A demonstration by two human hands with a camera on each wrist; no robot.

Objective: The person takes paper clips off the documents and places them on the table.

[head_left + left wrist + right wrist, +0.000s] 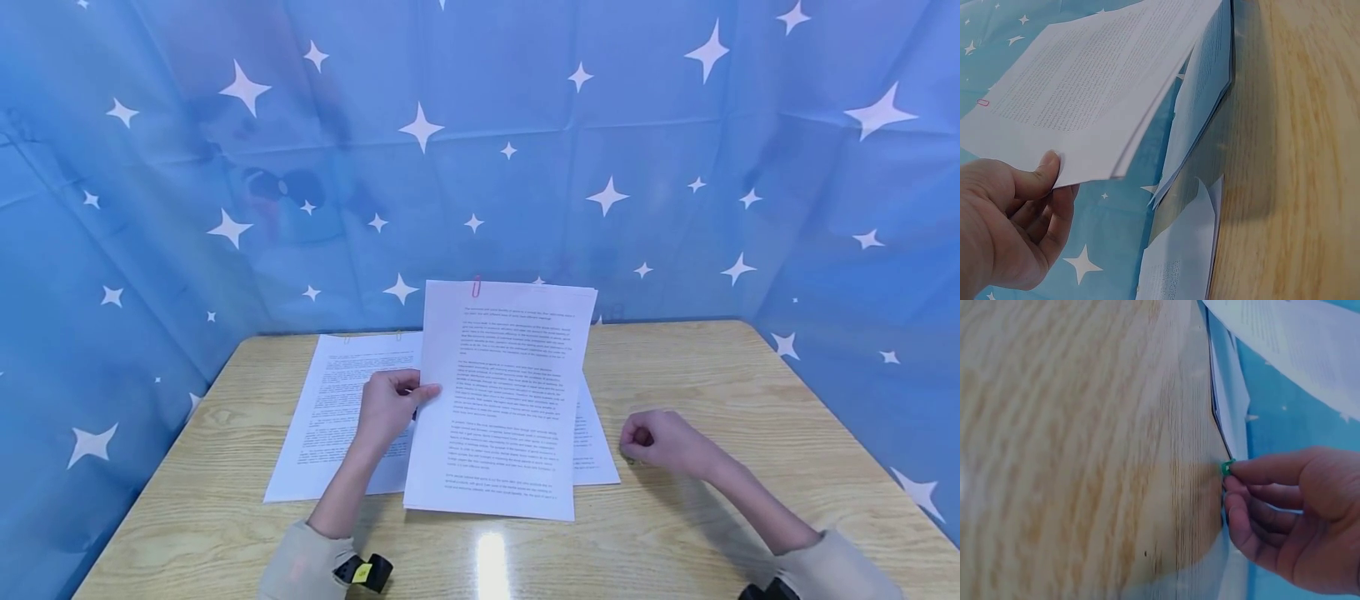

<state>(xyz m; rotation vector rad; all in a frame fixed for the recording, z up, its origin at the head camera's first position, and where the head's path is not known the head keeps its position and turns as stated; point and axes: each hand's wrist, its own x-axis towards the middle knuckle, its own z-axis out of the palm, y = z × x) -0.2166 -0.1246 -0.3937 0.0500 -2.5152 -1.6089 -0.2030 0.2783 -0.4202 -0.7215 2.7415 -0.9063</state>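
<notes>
Between thumb and fingers my left hand (386,408) grips the left edge of a printed paper stack (517,400), raised and tilted above the table. A pink paper clip (476,287) sits on the stack's top edge, left of its middle. Out to the right, close over the tabletop, my right hand (663,442) pinches a small green paper clip (1227,467) between thumb and fingertip. The fingers cover part of the clip. In the left wrist view, the lower corner of the raised stack shows its sheets slightly parted.
Printed sheets with yellow clips (352,400) lie at the left of the wooden table (187,467). More printed sheets (594,442) lie partly hidden beneath the raised stack. A blue star-patterned curtain (480,183) hangs behind and at both sides.
</notes>
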